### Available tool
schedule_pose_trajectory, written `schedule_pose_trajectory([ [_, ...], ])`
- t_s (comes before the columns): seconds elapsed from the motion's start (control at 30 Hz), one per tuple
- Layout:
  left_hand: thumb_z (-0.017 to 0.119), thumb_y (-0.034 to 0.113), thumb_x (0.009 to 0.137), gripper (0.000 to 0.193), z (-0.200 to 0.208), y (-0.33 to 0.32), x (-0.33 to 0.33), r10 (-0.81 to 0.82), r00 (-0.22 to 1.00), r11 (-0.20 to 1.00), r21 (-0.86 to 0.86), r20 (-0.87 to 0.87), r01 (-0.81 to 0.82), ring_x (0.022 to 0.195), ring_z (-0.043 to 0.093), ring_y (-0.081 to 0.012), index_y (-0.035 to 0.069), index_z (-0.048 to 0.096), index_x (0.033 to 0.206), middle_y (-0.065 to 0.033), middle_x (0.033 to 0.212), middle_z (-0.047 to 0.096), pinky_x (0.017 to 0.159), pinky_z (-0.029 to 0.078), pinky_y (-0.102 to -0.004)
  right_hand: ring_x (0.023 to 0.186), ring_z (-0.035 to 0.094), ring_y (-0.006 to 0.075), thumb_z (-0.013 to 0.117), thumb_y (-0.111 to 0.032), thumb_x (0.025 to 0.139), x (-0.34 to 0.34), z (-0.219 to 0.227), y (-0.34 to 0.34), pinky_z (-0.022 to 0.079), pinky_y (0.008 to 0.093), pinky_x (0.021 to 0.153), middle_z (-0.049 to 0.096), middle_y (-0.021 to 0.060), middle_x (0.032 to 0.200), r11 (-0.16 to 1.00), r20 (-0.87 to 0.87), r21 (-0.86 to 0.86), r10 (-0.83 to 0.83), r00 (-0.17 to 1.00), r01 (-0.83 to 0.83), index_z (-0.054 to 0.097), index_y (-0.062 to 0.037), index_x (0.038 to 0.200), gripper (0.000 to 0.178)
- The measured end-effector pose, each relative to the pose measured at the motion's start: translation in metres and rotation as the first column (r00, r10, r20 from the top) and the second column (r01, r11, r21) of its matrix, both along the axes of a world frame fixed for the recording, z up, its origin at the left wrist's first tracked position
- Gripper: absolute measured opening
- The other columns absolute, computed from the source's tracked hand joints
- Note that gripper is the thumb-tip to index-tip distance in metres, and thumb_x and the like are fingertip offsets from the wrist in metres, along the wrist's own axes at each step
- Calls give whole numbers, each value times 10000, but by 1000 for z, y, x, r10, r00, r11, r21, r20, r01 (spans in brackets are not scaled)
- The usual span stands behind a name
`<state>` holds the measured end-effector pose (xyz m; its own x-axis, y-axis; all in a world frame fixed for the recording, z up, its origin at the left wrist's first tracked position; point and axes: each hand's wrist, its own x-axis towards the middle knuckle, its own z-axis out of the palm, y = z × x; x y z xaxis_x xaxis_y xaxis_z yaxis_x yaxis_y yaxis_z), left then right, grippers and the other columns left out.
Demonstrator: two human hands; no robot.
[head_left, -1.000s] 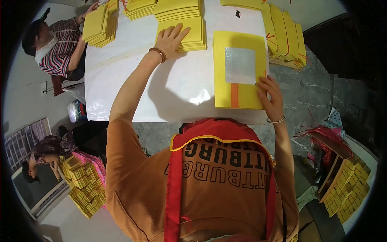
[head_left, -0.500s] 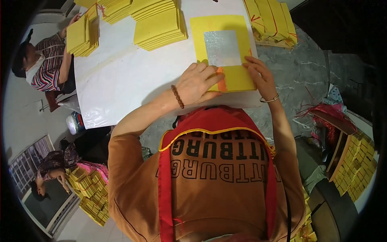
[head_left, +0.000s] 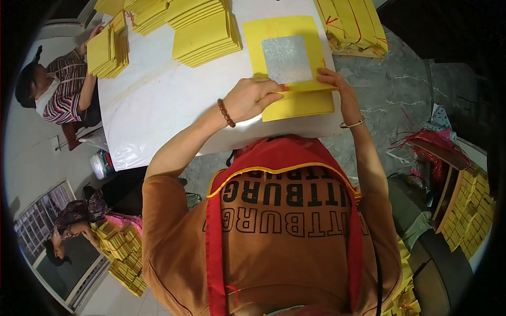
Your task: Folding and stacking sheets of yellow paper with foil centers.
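Observation:
Before me on the table lies a sheet of yellow joss paper [head_left: 288, 26] with a silver foil square [head_left: 287, 55] in its middle. Its near part is lifted along a crosswise fold, and an orange-red mark shows beside my left fingers. My left hand [head_left: 255, 97] pinches the lifted flap near its left end, thumb on my side and fingers beyond. My right hand [head_left: 340, 89] is at the flap's right end, with its fingers bent over the sheet's right edge; its thumb is mostly hidden. Under the raised flap another yellow layer [head_left: 298, 109] shows at the near side.
Fanned stacks of yellow paper [head_left: 205, 45] stand at the far left of the white-covered table [head_left: 158, 116]. A red-tied bundle [head_left: 356, 23] sits beyond the far right corner. One person [head_left: 63, 79] sits at the left; another [head_left: 79, 218] is by piled bundles [head_left: 121, 250].
The near part of the joss paper was flat and is now raised as a flap. My left hand has closed on its edge and shifted slightly left; my right hand has moved up slightly.

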<state>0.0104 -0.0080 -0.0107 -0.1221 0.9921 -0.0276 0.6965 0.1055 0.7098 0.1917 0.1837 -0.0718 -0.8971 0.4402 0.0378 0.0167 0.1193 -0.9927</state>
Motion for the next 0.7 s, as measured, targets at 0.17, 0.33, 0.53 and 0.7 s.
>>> schedule_pose_trajectory([
  [0.17, 511, 208, 879, 219, -2, 1, -3, 8, 999, 997, -74, 50, -5, 718, 592, -295, 48, 614, 987, -130, 835, 623, 650, 479, -366, 1186, 433, 204, 317, -264, 957, 2, -3, 0, 285, 308, 1013, 510, 108, 1240, 1000, 10, 4, 7, 1000, -7, 590, -9, 1101, 400],
  [0.33, 541, 149, 853, 241, -1, -3, 9, 50, 997, 978, 200, 66, -62, 780, 591, -279, 77, 566, 1082, -102, 947, 596, 656, 496, -367, 1208, 410, 210, 336, -259, 954, 8, -5, -5, 274, 314, 1022, 492, 113, 1261, 997, -66, -80, -10, 998, 4, 563, -12, 1144, 385],
  [0.53, 619, 163, 781, 397, -3, -7, 14, -206, 917, 942, 185, -341, 281, 863, 534, -241, 125, 507, 1160, -82, 1059, 512, 744, 482, -338, 1213, 406, 218, 351, -248, 950, 11, -3, -5, 268, 317, 1027, 486, 115, 1266, 999, -54, -53, -8, 999, 6, 561, -10, 1142, 372],
  [0.7, 686, 218, 705, 493, -1, -8, 11, -260, 909, 942, 120, -327, 312, 888, 513, -239, 112, 526, 1159, -99, 1136, 512, 768, 464, -336, 1217, 404, 221, 347, -246, 950, 12, -4, -5, 267, 318, 1029, 484, 116, 1267, 999, -72, -50, -5, 997, 2, 568, -6, 1128, 371],
])
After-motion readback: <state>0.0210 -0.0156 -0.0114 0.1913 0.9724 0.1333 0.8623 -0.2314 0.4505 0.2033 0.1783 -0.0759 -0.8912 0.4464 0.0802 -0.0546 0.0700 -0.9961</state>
